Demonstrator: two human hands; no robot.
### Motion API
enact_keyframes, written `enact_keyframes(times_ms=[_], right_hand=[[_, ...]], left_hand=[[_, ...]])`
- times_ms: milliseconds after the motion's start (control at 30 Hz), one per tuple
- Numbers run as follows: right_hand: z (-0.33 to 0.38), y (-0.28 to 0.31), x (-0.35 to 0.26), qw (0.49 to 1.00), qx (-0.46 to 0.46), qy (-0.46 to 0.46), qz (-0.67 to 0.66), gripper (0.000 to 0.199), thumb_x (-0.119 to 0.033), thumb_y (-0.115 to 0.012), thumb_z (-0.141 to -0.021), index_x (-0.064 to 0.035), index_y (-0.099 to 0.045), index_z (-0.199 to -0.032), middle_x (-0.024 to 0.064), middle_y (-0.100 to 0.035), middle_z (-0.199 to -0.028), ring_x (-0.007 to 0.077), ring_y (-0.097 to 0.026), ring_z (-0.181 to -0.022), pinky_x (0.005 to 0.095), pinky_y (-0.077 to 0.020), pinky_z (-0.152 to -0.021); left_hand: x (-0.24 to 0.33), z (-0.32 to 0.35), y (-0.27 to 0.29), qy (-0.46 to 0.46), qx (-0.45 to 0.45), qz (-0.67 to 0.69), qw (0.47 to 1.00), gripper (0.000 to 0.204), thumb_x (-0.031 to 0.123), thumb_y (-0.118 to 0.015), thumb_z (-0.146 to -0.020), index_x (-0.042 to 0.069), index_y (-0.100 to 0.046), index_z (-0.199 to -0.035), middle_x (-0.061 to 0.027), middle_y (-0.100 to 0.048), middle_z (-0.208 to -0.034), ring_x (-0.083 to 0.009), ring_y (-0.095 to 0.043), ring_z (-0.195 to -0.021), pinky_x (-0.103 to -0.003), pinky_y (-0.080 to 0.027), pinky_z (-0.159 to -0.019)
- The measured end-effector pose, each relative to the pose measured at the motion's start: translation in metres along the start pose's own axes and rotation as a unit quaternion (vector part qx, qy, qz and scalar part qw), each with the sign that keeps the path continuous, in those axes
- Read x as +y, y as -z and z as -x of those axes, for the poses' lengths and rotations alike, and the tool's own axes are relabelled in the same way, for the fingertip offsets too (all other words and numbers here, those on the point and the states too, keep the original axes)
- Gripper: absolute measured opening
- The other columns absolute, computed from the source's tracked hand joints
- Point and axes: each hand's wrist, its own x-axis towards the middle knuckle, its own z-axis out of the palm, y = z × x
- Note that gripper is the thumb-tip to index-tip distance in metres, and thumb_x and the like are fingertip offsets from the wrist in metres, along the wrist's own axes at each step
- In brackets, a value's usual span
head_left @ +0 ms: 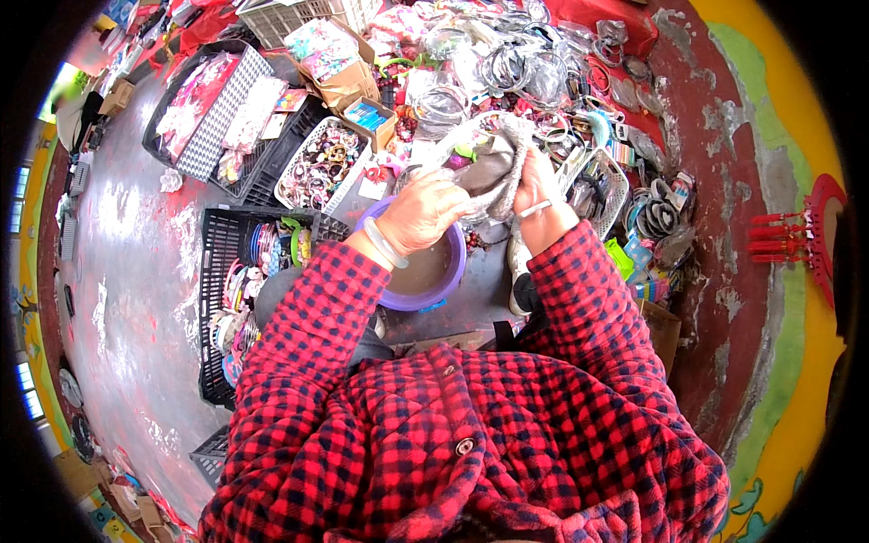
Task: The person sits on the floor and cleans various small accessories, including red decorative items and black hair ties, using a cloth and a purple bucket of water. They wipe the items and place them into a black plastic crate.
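A damp-looking grey cloth (498,170) with a thick fuzzy edge is stretched between my two hands, above and beyond a purple basin (441,295). My left hand (422,210) pinches its near left side, fingers closed. On the right side my right hand (540,188) grips the thick edge, with its fingers partly hidden behind the cloth. Murky greyish liquid (421,271) shows inside the basin, below my left wrist. Each wrist wears a pale bangle.
Left of the basin stands a black crate (215,299) of hair bands. A white basket (324,163) of small hair ties lies beyond it, near an open cardboard box (348,72). Bagged headbands (511,68) are heaped ahead. A white basket (605,190) stands at right.
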Motion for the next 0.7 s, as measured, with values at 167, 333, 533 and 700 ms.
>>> enact_keyframes(times_ms=[167, 333, 533, 700], right_hand=[[0.008, -0.014, 0.038, 0.995, 0.020, 0.035, 0.088, 0.025, -0.021, -0.043, -0.087, -0.0021, -0.054, -0.099, 0.0145, -0.060, -0.084, 0.0257, -0.060, -0.072, 0.0391, -0.0507, -0.066], [0.008, -0.017, 0.062, 0.996, 0.023, 0.075, 0.051, 0.026, -0.017, -0.037, -0.088, -0.0018, -0.054, -0.100, 0.0118, -0.060, -0.089, 0.0244, -0.059, -0.080, 0.0368, -0.0475, -0.077], [0.012, -0.023, 0.016, 0.998, -0.024, 0.034, 0.042, 0.029, -0.021, -0.040, -0.090, 0.0013, -0.054, -0.103, 0.0154, -0.059, -0.099, 0.0278, -0.058, -0.090, 0.0416, -0.0472, -0.082], [0.008, -0.013, -0.007, 0.998, -0.029, 0.036, 0.046, 0.026, -0.021, -0.050, -0.086, 0.0004, -0.056, -0.100, 0.0143, -0.061, -0.092, 0.0259, -0.060, -0.081, 0.0399, -0.0501, -0.074]], left_hand=[[-0.003, 0.005, -0.010, 0.117, 0.025, -0.012, 0.993, 0.007, 0.007, -0.056, -0.078, 0.003, -0.059, -0.082, -0.0121, -0.055, -0.070, -0.0291, -0.052, -0.068, -0.037, -0.042, -0.064], [-0.009, 0.010, -0.020, 0.209, 0.058, -0.003, 0.976, 0.010, 0.006, -0.053, -0.078, 0.000, -0.059, -0.083, -0.0163, -0.056, -0.071, -0.0324, -0.055, -0.069, -0.038, -0.043, -0.063], [-0.012, 0.000, 0.012, 0.107, 0.025, -0.063, 0.992, 0.020, 0.023, -0.064, -0.073, 0.006, -0.060, -0.082, -0.0098, -0.060, -0.083, -0.0272, -0.056, -0.082, -0.039, -0.041, -0.076], [-0.022, -0.004, 0.021, -0.002, -0.017, -0.115, 0.993, 0.016, 0.017, -0.063, -0.073, 0.006, -0.060, -0.085, -0.0107, -0.057, -0.091, -0.0287, -0.053, -0.093, -0.039, -0.040, -0.083]])
